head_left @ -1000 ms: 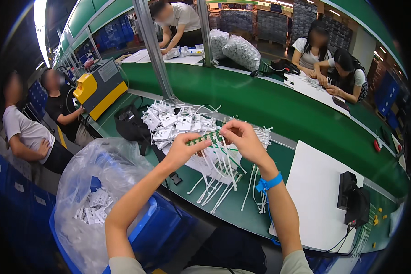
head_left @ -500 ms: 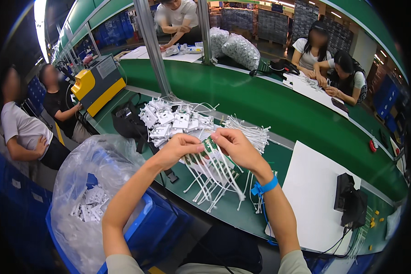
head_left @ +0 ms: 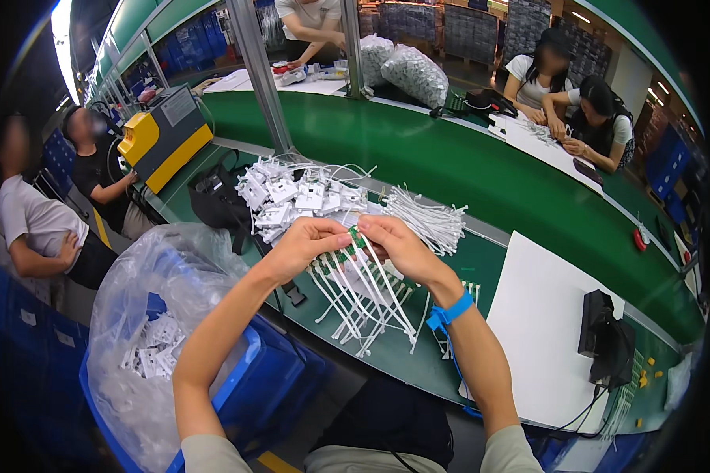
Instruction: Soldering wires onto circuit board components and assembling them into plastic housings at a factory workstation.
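Note:
Between my two hands is a strip of green circuit boards (head_left: 355, 236) with white cables (head_left: 360, 293) hanging down from it. My left hand (head_left: 309, 244) pinches its left end, and my right hand (head_left: 400, 247) grips it farther right, fingers closed. A blue wrist strap (head_left: 450, 312) circles my right wrist. Just beyond the hands lies a heap of white plastic housings (head_left: 280, 203). A bundle of white cables (head_left: 424, 221) rests to its right. Other green boards with cables partly show beneath the held strip, mostly hidden.
A blue bin (head_left: 248, 370) lined with clear plastic stands at left, white parts inside. A black bag (head_left: 213, 201) and a yellow-grey machine (head_left: 166, 138) are behind it. White board (head_left: 528, 331) and black adapter (head_left: 607, 347) lie at right. Several people work around the green conveyor (head_left: 481, 169).
My hands have risen slightly, staying on the board strip, and its cables have swung a little. Across the conveyor, the standing person's arms have shifted.

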Motion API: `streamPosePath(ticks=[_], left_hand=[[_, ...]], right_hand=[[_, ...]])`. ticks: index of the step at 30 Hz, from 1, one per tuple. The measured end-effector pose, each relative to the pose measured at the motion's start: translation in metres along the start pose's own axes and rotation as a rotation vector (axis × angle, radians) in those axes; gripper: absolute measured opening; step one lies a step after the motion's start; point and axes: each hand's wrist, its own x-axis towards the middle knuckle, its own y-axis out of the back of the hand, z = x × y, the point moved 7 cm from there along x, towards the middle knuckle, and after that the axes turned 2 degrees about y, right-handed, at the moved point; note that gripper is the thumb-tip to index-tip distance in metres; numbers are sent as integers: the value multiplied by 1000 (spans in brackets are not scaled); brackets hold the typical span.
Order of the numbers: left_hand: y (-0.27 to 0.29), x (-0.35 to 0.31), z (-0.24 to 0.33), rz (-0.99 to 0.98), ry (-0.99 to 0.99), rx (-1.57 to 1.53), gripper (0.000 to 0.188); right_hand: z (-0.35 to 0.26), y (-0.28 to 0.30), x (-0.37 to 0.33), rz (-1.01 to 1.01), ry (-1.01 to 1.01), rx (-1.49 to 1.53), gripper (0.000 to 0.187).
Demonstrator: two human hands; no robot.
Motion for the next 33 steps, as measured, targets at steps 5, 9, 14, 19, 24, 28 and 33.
streamPosePath(ticks=[5, 9, 14, 19, 24, 28, 33], left_hand=[[2, -1, 2, 14, -8, 40, 18], [1, 1, 2, -6, -40, 55, 20], [4, 1, 2, 18, -65, 70, 19], [0, 4, 1, 62, -42, 135, 19], [-1, 3, -1, 90, 31, 184, 26], [3, -1, -1, 113, 86, 229, 32], [-6, 1, 1, 42, 29, 204, 35]], right_hand=[[6, 0, 3, -24, -5, 31, 27], [9, 2, 4, -60, 3, 61, 27], [17, -2, 8, -72, -27, 214, 28], [17, 8, 9, 79, -25, 51, 31], [5, 9, 10, 130, 91, -164, 29], [-5, 0, 4, 122, 152, -245, 36], [7, -1, 3, 122, -84, -97, 38]])
